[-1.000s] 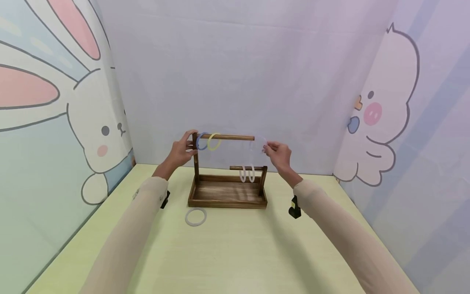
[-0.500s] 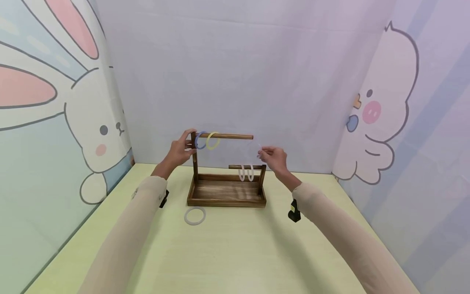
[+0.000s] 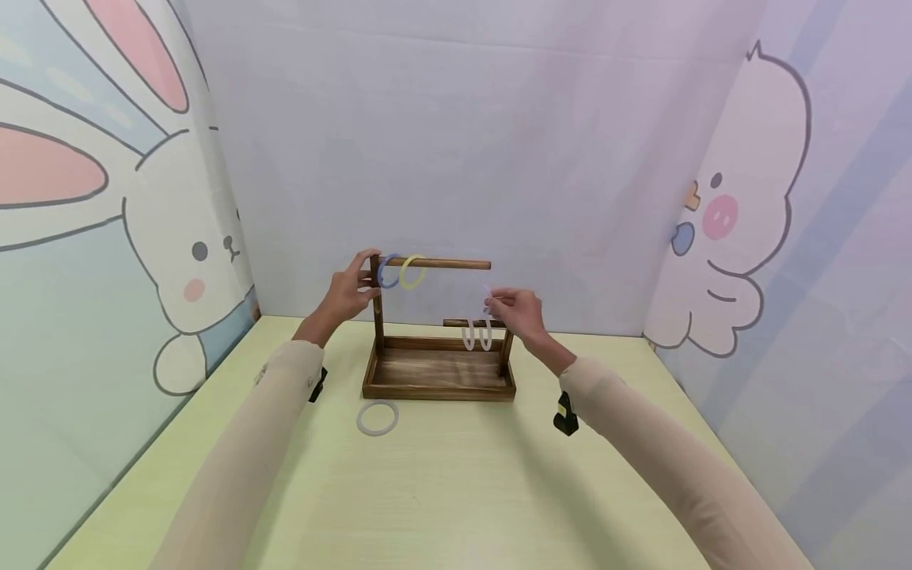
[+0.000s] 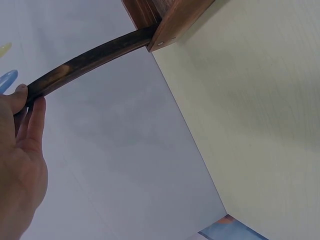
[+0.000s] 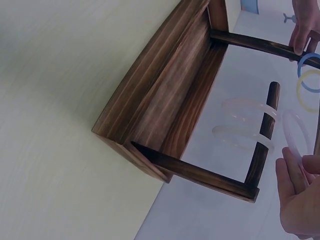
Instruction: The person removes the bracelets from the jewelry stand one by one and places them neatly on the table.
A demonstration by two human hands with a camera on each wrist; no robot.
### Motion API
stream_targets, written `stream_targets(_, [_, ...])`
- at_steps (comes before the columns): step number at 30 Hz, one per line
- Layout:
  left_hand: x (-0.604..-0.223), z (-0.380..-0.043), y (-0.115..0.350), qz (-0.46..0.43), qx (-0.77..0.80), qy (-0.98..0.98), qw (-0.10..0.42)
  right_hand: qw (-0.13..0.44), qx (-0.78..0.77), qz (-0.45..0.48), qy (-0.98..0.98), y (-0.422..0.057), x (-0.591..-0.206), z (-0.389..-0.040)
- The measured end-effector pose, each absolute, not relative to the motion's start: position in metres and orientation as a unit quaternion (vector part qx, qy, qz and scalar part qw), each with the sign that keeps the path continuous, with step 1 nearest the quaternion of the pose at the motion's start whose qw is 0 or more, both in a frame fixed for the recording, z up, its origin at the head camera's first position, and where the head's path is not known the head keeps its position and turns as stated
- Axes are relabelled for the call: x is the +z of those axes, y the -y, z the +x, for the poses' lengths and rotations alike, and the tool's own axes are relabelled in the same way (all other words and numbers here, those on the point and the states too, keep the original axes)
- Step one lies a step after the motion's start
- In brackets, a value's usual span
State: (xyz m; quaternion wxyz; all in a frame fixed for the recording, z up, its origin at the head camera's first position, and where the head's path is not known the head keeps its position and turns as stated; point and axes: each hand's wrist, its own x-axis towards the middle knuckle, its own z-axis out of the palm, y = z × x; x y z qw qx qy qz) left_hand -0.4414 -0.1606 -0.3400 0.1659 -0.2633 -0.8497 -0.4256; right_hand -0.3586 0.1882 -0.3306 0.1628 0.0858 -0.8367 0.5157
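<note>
Translucent ring (image 5: 287, 132) is held in the air near the lower bar (image 5: 258, 160) of the wooden rack (image 3: 438, 393), pinched between thumb and fingers in the right hand's (image 3: 518, 310) grip. The right wrist view shows it as a narrow oval, its long axis slanting from upper left to lower right. Since the earlier frames, it and the right hand have shifted leftward and slightly down. Two pale rings (image 3: 468, 348) hang on the lower bar. The left hand's (image 3: 345, 294) grip stays around the post (image 4: 90, 60), beside a blue ring (image 3: 381, 273) and a yellow ring (image 3: 402, 277) on the upper bar (image 3: 456, 264). A whitish ring (image 3: 378, 433) lies flat on the worktop (image 3: 427, 491).
</note>
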Motion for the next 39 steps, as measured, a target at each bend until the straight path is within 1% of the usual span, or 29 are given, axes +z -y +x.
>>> stream_targets(8, [-0.34, -0.441, 0.161, -0.267, -0.426, 0.849, 0.165, 0.147, 0.521, 0.1, 0.835, -0.18, -0.335, -0.356])
stream_targets(18, [-0.341, -0.442, 0.162, -0.272, -0.418, 0.85, 0.17, 0.141, 0.52, 0.117, 0.834, -0.167, -0.341, -0.356])
stream_targets(33, [-0.34, -0.445, 0.163, -0.268, -0.411, 0.854, 0.17, 0.116, 0.53, 0.148, 0.827, -0.153, -0.342, -0.348])
stream_targets(39, [-0.34, -0.446, 0.163, -0.271, -0.415, 0.852, 0.169, 0.108, 0.502, 0.154, 0.844, -0.15, -0.349, -0.345])
